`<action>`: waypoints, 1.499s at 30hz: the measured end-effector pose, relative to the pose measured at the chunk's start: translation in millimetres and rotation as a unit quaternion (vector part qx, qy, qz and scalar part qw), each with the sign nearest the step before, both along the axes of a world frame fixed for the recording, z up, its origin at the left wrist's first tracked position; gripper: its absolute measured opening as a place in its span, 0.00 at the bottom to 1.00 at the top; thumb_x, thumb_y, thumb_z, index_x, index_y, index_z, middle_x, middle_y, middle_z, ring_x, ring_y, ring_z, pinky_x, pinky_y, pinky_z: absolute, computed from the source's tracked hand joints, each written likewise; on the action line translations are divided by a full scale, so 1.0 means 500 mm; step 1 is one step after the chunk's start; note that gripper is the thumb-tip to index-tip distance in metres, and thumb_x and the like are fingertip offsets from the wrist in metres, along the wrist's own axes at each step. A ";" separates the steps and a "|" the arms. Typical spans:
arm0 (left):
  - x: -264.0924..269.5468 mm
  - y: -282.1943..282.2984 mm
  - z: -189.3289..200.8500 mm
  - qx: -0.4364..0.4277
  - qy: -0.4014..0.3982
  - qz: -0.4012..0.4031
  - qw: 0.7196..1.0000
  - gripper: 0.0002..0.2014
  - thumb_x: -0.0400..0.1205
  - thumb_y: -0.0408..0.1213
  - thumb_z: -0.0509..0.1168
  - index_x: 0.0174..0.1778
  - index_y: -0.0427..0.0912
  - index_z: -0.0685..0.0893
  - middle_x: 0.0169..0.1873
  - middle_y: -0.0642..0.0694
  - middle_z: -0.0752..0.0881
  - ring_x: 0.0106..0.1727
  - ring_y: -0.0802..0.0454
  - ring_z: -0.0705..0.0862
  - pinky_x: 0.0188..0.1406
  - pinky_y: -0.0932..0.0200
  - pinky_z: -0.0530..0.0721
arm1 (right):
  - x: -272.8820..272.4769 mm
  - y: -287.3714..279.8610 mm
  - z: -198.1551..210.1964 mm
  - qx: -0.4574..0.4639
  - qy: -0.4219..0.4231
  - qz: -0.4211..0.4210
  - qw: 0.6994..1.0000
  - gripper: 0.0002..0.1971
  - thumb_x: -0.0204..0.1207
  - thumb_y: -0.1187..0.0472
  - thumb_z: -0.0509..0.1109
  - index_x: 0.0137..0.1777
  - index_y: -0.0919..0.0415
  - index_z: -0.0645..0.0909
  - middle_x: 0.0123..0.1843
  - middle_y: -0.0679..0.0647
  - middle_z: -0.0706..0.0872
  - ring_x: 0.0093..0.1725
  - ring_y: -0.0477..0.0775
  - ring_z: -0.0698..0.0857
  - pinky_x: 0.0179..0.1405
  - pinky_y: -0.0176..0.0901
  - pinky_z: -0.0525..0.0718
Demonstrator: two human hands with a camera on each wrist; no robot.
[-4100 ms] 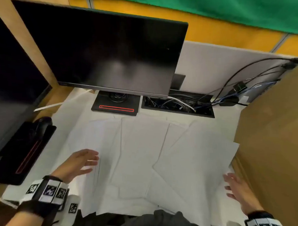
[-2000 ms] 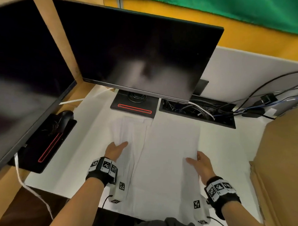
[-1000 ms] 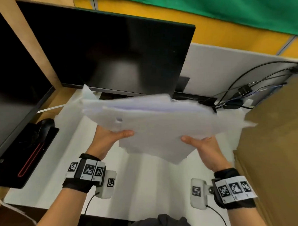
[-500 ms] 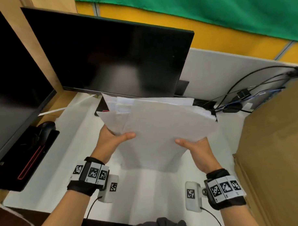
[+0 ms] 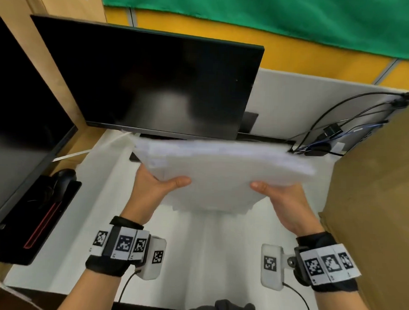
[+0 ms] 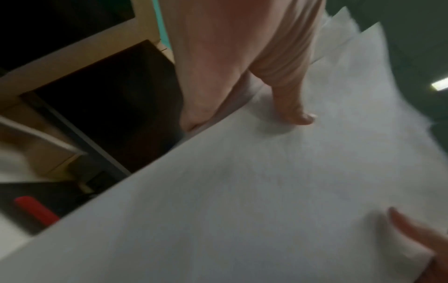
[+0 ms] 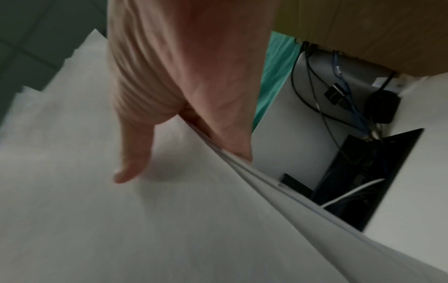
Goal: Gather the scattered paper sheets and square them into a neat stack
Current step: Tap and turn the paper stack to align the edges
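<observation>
A bundle of white paper sheets [image 5: 221, 174] is held up above the white desk [image 5: 108, 221], in front of the monitor. Its edges are uneven and blurred. My left hand [image 5: 156, 185] grips the bundle's left side, thumb on top and fingers hidden beneath. My right hand [image 5: 278, 197] grips the right side the same way. In the left wrist view the thumb [image 6: 293, 107] presses on the top sheet [image 6: 242, 210]. In the right wrist view the thumb [image 7: 133, 157] lies on the sheets [image 7: 121, 220], whose layered edge shows at the right.
A dark monitor [image 5: 155, 83] stands close behind the papers, a second screen [image 5: 19, 125] at the left with a black mouse [image 5: 63, 177] below it. Cables and a cable tray [image 7: 363, 172] lie at the back right. A cardboard box [image 5: 371, 207] borders the right side.
The scattered sheets were swept together on the desk and lifted. Over the last half second both hands have tipped the bundle flatter, with its far edge spread wider to the right.
</observation>
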State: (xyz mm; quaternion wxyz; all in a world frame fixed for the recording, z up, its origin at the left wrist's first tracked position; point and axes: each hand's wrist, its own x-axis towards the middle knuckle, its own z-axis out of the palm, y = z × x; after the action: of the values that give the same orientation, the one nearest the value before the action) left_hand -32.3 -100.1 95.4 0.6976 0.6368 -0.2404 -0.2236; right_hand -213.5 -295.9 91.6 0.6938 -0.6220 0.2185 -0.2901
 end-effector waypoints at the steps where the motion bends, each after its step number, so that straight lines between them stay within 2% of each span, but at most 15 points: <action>1: -0.004 -0.004 -0.009 0.018 0.000 -0.007 1.000 0.37 0.54 0.39 0.84 0.60 0.43 0.81 0.51 0.48 0.89 0.52 0.55 0.89 0.52 0.54 0.89 | 0.005 0.007 -0.010 0.001 0.009 -0.006 1.000 0.28 0.50 0.56 0.87 0.54 0.54 0.87 0.53 0.54 0.93 0.56 0.55 0.90 0.55 0.46 0.87; 5: -0.016 -0.031 -0.021 0.011 0.023 0.043 0.999 0.35 0.55 0.40 0.83 0.59 0.44 0.80 0.54 0.42 0.88 0.57 0.44 0.87 0.48 0.58 0.88 | 0.022 0.015 -0.018 -0.005 0.021 -0.059 0.998 0.17 0.64 0.74 0.78 0.48 0.53 0.87 0.44 0.47 0.95 0.48 0.48 0.92 0.46 0.38 0.87; 8: -0.027 -0.037 0.004 -0.043 0.017 0.107 0.993 0.34 0.57 0.39 0.82 0.58 0.47 0.77 0.57 0.40 0.85 0.58 0.45 0.86 0.52 0.56 0.88 | 0.021 0.015 -0.006 -0.017 0.017 -0.071 0.997 0.14 0.67 0.74 0.76 0.49 0.58 0.89 0.43 0.48 0.95 0.46 0.47 0.92 0.44 0.35 0.86; 12: -0.048 -0.051 0.052 -0.093 -0.005 0.131 0.987 0.38 0.59 0.40 0.82 0.64 0.50 0.72 0.52 0.49 0.79 0.47 0.62 0.83 0.43 0.70 0.83 | 0.027 0.033 0.026 -0.012 -0.046 -0.125 0.991 0.18 0.65 0.61 0.79 0.54 0.66 0.85 0.43 0.48 0.92 0.45 0.47 0.90 0.45 0.36 0.85; 15: -0.059 -0.076 0.080 -0.130 0.009 0.156 0.979 0.30 0.69 0.38 0.76 0.66 0.41 0.73 0.43 0.51 0.78 0.36 0.69 0.81 0.38 0.77 0.79 | 0.037 0.044 0.054 -0.008 -0.089 -0.169 0.982 0.27 0.63 0.38 0.75 0.43 0.65 0.81 0.39 0.60 0.81 0.43 0.57 0.79 0.45 0.47 0.77; 17: -0.060 -0.089 0.089 -0.138 0.014 0.176 0.975 0.21 0.76 0.36 0.69 0.64 0.36 0.75 0.38 0.55 0.77 0.32 0.75 0.79 0.34 0.81 0.76 | 0.046 0.045 0.072 0.009 -0.085 -0.199 0.976 0.28 0.65 0.34 0.69 0.35 0.64 0.80 0.35 0.59 0.80 0.41 0.58 0.78 0.41 0.47 0.76; 22: -0.046 -0.095 0.087 -0.128 0.023 0.206 0.970 0.11 0.79 0.31 0.63 0.58 0.42 0.76 0.36 0.58 0.77 0.33 0.74 0.78 0.43 0.79 0.77 | 0.068 0.034 0.086 -0.002 -0.032 -0.242 0.970 0.10 0.67 0.54 0.68 0.26 0.50 0.83 0.31 0.43 0.82 0.44 0.52 0.78 0.46 0.49 0.74; 27: -0.041 -0.093 0.088 -0.113 -0.017 0.195 0.974 0.12 0.80 0.36 0.65 0.58 0.49 0.73 0.33 0.66 0.80 0.41 0.71 0.79 0.65 0.69 0.74 | 0.065 0.040 0.081 -0.035 -0.056 -0.211 0.975 0.14 0.71 0.44 0.69 0.35 0.54 0.83 0.35 0.47 0.81 0.45 0.54 0.79 0.47 0.49 0.75; 30: -0.036 -0.096 0.083 -0.105 -0.034 0.198 0.974 0.11 0.81 0.35 0.63 0.56 0.53 0.73 0.37 0.61 0.78 0.41 0.70 0.79 0.60 0.66 0.76 | 0.068 0.040 0.080 -0.047 -0.048 -0.232 0.970 0.07 0.75 0.55 0.71 0.36 0.54 0.82 0.35 0.42 0.83 0.42 0.43 0.81 0.49 0.44 0.76; 34: -0.033 -0.097 0.084 -0.108 -0.032 0.207 0.972 0.10 0.82 0.34 0.61 0.57 0.51 0.74 0.39 0.57 0.78 0.42 0.66 0.78 0.53 0.70 0.76 | 0.057 0.036 0.078 -0.064 -0.067 -0.177 0.980 0.10 0.64 0.49 0.76 0.43 0.50 0.83 0.41 0.44 0.85 0.45 0.47 0.83 0.47 0.43 0.83; 38: -0.028 -0.089 0.097 -0.049 -0.104 0.207 0.972 0.15 0.82 0.39 0.61 0.64 0.44 0.74 0.46 0.52 0.81 0.51 0.59 0.79 0.62 0.59 0.76 | 0.043 0.024 0.073 -0.194 0.031 -0.104 0.975 0.15 0.68 0.66 0.78 0.49 0.45 0.86 0.46 0.39 0.89 0.49 0.40 0.86 0.47 0.37 0.83; 40: -0.032 -0.078 0.107 0.112 -0.338 0.199 0.913 0.25 0.79 0.53 0.63 0.70 0.46 0.73 0.62 0.49 0.80 0.66 0.54 0.75 0.76 0.41 0.66 | 0.045 0.021 0.075 -0.211 0.035 -0.119 0.970 0.13 0.72 0.69 0.74 0.45 0.47 0.88 0.42 0.39 0.90 0.46 0.38 0.86 0.48 0.34 0.81; 42: -0.037 -0.068 0.120 0.296 -0.558 0.138 0.763 0.37 0.72 0.66 0.62 0.73 0.50 0.72 0.73 0.48 0.74 0.78 0.46 0.68 0.77 0.29 0.45 | 0.053 0.027 0.087 -0.232 0.028 -0.112 0.966 0.11 0.73 0.70 0.73 0.46 0.52 0.89 0.44 0.42 0.91 0.46 0.40 0.87 0.49 0.32 0.81; 43: -0.040 -0.067 0.132 0.353 -0.602 0.095 0.710 0.38 0.69 0.68 0.62 0.72 0.49 0.73 0.72 0.47 0.76 0.78 0.44 0.68 0.75 0.26 0.42 | 0.058 0.034 0.094 -0.250 0.021 -0.101 0.963 0.11 0.73 0.70 0.73 0.46 0.53 0.89 0.44 0.43 0.91 0.46 0.39 0.87 0.50 0.31 0.82; 45: -0.040 -0.070 0.150 0.401 -0.602 0.026 0.690 0.29 0.71 0.62 0.65 0.64 0.50 0.81 0.58 0.46 0.87 0.68 0.42 0.80 0.75 0.30 0.53 | 0.072 0.048 0.106 -0.297 0.004 -0.083 0.951 0.11 0.73 0.71 0.73 0.47 0.54 0.89 0.44 0.41 0.90 0.47 0.38 0.87 0.52 0.31 0.82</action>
State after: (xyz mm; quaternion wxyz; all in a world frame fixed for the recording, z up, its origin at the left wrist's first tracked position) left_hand -52.5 -135.3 170.5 0.0876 0.8601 -0.4795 0.1505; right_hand -177.3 -271.9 144.6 0.4506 -0.7808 0.1758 -0.3956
